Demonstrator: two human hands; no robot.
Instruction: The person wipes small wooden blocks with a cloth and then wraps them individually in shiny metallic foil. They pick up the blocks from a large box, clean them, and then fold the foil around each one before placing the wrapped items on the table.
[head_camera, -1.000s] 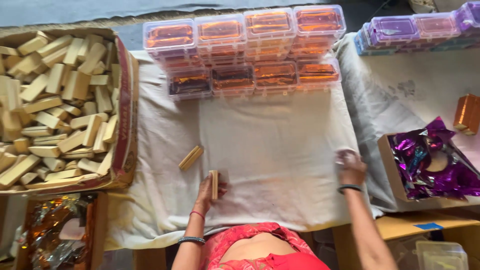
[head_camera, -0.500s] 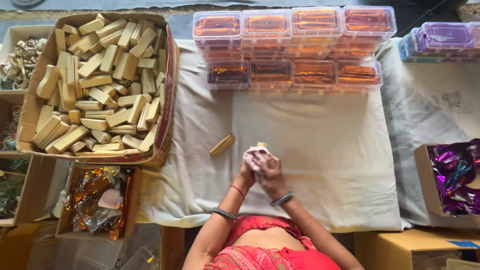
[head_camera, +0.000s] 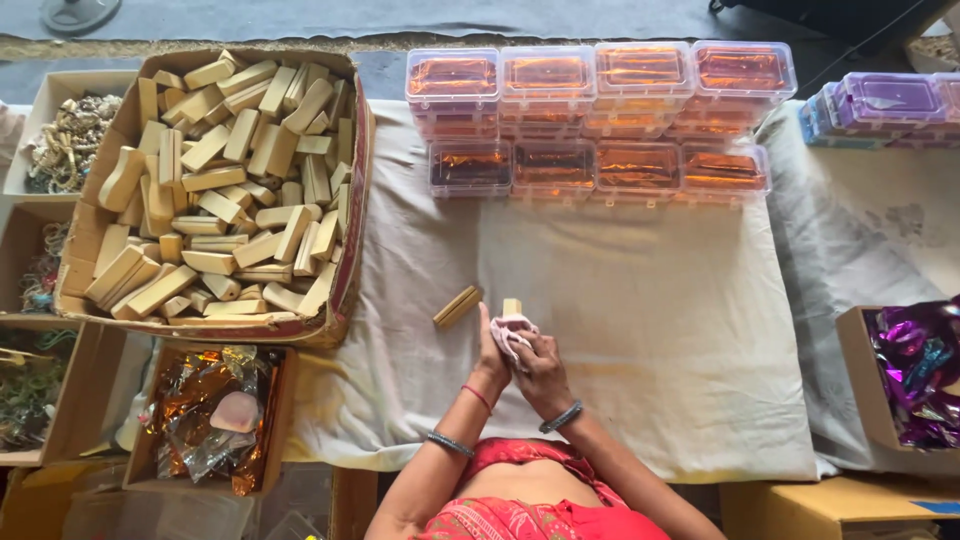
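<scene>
My left hand (head_camera: 491, 352) holds a small tan wooden block (head_camera: 511, 306) upright on the white cloth (head_camera: 640, 300); only the block's top end shows above the hands. My right hand (head_camera: 540, 362) presses a pale pink rag (head_camera: 512, 330) against the block. Both hands are together at the front middle of the cloth. A second wooden block (head_camera: 457, 306) lies flat on the cloth just left of my left hand, not touched.
A big cardboard box (head_camera: 350, 200) full of wooden blocks stands at left. Stacked clear boxes with orange foil (head_camera: 600, 110) line the back. A box of orange foil (head_camera: 205, 410) is at front left, purple foil (head_camera: 925, 370) at right, purple boxes (head_camera: 880, 100) far right.
A second ago my hands were apart, the right one at the cloth's right edge. It came over with the rag to the block in my left hand. The view shifted left.
</scene>
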